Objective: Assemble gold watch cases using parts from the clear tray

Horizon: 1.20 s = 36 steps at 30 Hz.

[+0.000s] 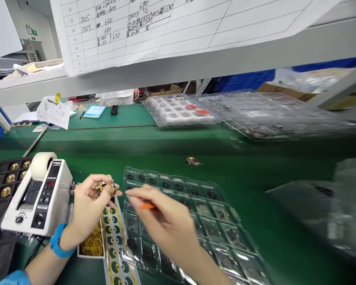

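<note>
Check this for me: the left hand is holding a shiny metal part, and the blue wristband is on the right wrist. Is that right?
Not quite: the head view shows the blue wristband on the left wrist. The left hand is indeed holding a shiny metal part.

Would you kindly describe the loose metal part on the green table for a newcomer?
Find the large clear tray under the right hand. Just beyond its far edge, on the green table, lies a small shiny metal part. Unlike the tray's dark pieces, it lies alone.
</note>
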### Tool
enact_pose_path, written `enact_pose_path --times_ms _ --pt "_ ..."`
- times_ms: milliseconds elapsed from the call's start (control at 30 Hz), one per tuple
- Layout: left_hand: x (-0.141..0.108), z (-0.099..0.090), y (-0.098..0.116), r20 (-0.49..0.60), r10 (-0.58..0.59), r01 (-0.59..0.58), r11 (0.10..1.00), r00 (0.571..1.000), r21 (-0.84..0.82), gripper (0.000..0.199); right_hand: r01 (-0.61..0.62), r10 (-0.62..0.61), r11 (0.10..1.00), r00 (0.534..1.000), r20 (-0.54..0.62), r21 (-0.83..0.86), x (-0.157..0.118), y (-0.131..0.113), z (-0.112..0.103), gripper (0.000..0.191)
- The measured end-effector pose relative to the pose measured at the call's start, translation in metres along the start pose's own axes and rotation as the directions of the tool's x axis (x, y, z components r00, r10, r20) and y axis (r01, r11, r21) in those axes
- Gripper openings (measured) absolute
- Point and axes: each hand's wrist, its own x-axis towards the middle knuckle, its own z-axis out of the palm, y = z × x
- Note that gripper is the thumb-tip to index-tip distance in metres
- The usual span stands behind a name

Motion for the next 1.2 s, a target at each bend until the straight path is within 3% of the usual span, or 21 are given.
enact_pose_path --times_ms 133,333,500,700,767,833,967,1033,1133,1200 --pt "-0.01 0.004 0.0 0.078 0.005 -0.012 0.995 0.997 0.096 0.019 0.038 -0.048 0.985 0.997 -0.061 -0.168 -0.003 0.005 0.014 0.013" --pt "-0.02 0.001 -0.009 0.206 0.016 -0.062 0.973 0.978 0.221 0.034 0.046 -0.073 0.954 0.994 -0.081 -0.295 -0.003 0.012 0.017 0.015" --pt "-0.021 0.0 -0.01 0.274 -0.014 -0.069 0.955 0.962 0.29 0.041 -0.016 -0.004 0.971 0.997 -0.083 -0.238 0.0 0.013 0.016 0.016" --pt "-0.02 0.001 -0.011 0.225 0.01 -0.091 0.932 0.974 0.352 0.042 0.112 -0.113 0.991 0.994 -0.014 -0.074 0.007 0.011 0.011 0.017" --pt "-0.017 0.001 -0.013 0.207 0.034 -0.108 0.928 0.978 0.358 0.041 0.031 -0.033 0.998 0.999 0.033 0.05 0.007 0.008 0.009 0.016" --pt "-0.015 0.001 -0.016 0.182 0.058 -0.115 0.94 0.982 0.321 0.04 -0.126 0.111 0.969 0.99 0.082 0.213 0.007 0.006 0.006 0.015" --pt "-0.011 -0.004 -0.012 0.086 0.091 -0.103 0.984 0.992 0.145 0.034 -0.351 0.35 0.791 0.931 0.1 0.501 0.007 0.01 0.001 0.018" --pt "-0.011 -0.01 -0.004 -0.018 0.159 -0.157 0.983 0.987 0.091 0.029 -0.424 0.427 0.751 0.896 0.118 0.506 0.008 0.016 0.003 0.022" --pt "-0.014 -0.018 0.013 -0.183 0.347 -0.337 0.938 0.92 0.086 0.027 -0.56 0.444 0.758 0.818 0.366 0.333 0.006 0.023 0.017 0.021" --pt "-0.016 -0.022 0.023 -0.24 0.438 -0.43 0.899 0.866 0.086 0.03 -0.58 0.412 0.786 0.751 0.517 0.216 0.002 0.026 0.029 0.02"
